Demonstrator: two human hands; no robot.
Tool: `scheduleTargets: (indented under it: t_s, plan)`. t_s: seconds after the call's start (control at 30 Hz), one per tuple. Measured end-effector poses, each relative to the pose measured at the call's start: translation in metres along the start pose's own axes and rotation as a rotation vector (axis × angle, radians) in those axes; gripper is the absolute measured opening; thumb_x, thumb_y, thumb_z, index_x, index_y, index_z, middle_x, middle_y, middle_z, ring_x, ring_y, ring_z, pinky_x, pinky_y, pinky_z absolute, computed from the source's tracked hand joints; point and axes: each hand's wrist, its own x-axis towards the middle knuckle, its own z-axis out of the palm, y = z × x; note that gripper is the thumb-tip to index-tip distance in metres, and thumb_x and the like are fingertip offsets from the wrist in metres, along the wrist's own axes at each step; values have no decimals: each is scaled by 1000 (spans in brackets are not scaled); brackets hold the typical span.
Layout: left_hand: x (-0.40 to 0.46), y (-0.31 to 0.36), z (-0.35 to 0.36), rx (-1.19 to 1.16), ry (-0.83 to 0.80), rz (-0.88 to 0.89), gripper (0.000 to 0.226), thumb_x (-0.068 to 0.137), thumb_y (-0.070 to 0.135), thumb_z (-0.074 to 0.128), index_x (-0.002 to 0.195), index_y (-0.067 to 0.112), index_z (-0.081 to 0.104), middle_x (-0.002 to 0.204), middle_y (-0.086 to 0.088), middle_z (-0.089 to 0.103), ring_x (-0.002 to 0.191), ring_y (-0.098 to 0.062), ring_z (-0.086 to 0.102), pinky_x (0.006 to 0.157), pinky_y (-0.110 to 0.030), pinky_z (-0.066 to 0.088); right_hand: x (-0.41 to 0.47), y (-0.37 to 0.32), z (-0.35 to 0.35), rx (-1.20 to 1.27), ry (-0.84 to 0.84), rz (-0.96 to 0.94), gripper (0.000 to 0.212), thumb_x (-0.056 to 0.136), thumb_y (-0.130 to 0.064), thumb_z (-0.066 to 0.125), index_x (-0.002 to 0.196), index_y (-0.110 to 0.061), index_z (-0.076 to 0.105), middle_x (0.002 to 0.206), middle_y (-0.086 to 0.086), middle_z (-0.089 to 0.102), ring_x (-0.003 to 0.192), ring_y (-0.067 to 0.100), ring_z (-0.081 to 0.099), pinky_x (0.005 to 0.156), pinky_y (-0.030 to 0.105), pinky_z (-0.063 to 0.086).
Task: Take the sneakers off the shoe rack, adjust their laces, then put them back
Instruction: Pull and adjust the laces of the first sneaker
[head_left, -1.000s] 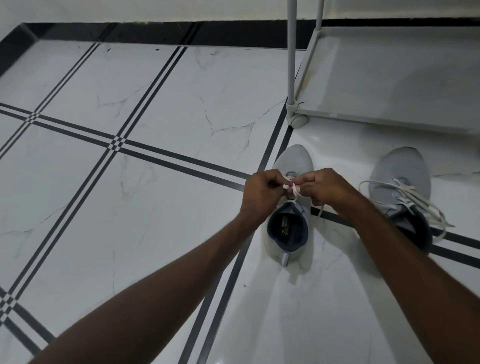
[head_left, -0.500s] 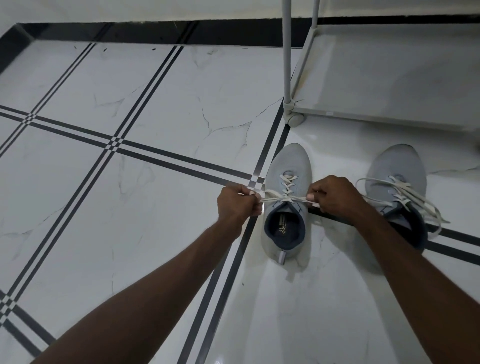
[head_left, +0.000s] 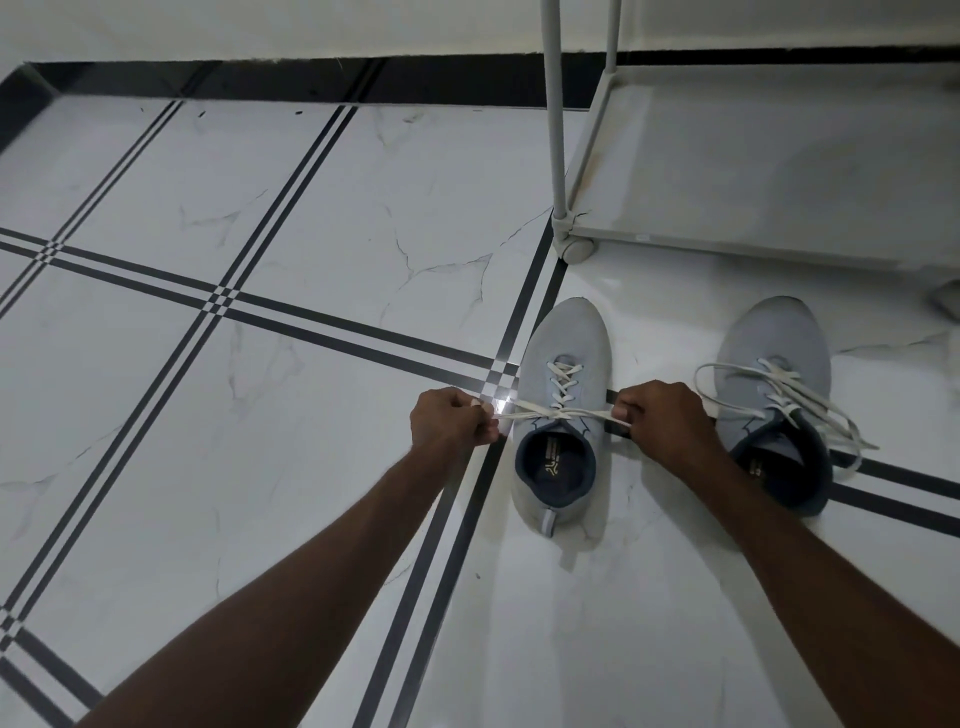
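Two grey sneakers with dark blue collars stand on the tiled floor, toes pointing away from me. The left sneaker (head_left: 563, 343) has white laces (head_left: 563, 413) crossed over its tongue and pulled taut sideways. My left hand (head_left: 449, 422) grips one lace end to the shoe's left. My right hand (head_left: 662, 415) grips the other end to its right. The right sneaker (head_left: 771, 338) has loose laces (head_left: 810, 402) spilling over its right side. The white shoe rack (head_left: 727, 244) stands just behind both shoes, its bottom shelf bare.
The floor is glossy white marble tile with black double stripes (head_left: 270, 312). A black skirting strip (head_left: 311, 78) runs along the wall at the back. The rack's upright pole (head_left: 553, 114) ends at a corner foot (head_left: 574, 244) close to the left sneaker's toe.
My hands, together over the left sneaker's tongue a second ago, have moved apart sideways and drawn the laces tight. The right sneaker has stayed put.
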Motion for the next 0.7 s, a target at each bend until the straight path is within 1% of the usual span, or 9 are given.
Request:
scheduleTargets:
  t_s: [0.07,0.1,0.2,0.27,0.37,0.43,0.5,0.6,0.7]
  plan:
    - [7,2,-4,164,-90,109,5,84,7,73,84,4,68,85,-16,75,74,-25,75,78,-40,62,0,0,0,-27,8,-30,14,86,-17,62,78,-11,73,80,13,73,81,36,64,67,35,45]
    - [9,4,-5,269,-120,192,9,85,14,72,92,8,69,91,-9,75,83,-21,74,82,-38,61,2,-1,-1,-21,29,-22,17,89,-21,60,85,-11,73,85,14,73,85,36,64,69,35,45]
    - [7,18,0,516,-174,468,30,90,32,67,116,17,64,115,1,70,106,-14,64,90,-33,52,6,-5,0,44,144,-70,18,90,-22,60,101,-13,70,97,15,71,94,37,62,77,39,50]
    - [-1,24,11,662,-248,638,43,87,38,69,125,19,61,124,0,65,112,-16,59,92,-33,48,6,-12,0,72,125,-147,19,87,-17,63,105,-13,70,101,15,70,96,35,61,79,39,50]
    - [-7,16,27,892,-301,806,46,84,38,72,123,15,62,116,-8,68,103,-25,64,85,-37,53,3,-24,3,118,35,-141,13,83,-19,69,95,-16,70,98,10,65,95,29,56,75,32,44]
    - [-8,9,33,1020,-258,900,38,87,39,67,112,11,62,102,-12,68,87,-30,65,72,-40,54,0,-28,8,83,36,-166,11,84,-22,69,90,-14,64,96,10,61,92,28,53,72,32,38]
    - [-10,4,36,1067,-202,959,34,93,37,59,107,7,57,93,-14,67,76,-34,65,61,-38,49,-2,-28,15,45,27,-203,12,90,-20,63,93,-10,59,97,13,61,89,30,55,69,32,35]
    - [-20,-6,39,1156,-116,980,32,100,33,46,115,5,50,89,-13,69,69,-34,65,55,-33,37,-5,-27,20,49,-19,-222,12,95,-19,55,100,-8,51,95,15,66,83,33,62,64,33,37]
    - [-25,-10,39,1365,-72,926,28,101,31,39,118,10,47,91,-10,71,74,-32,67,57,-33,37,-5,-28,19,-76,8,-260,16,98,-29,48,99,-13,52,90,16,70,83,37,65,61,34,35]
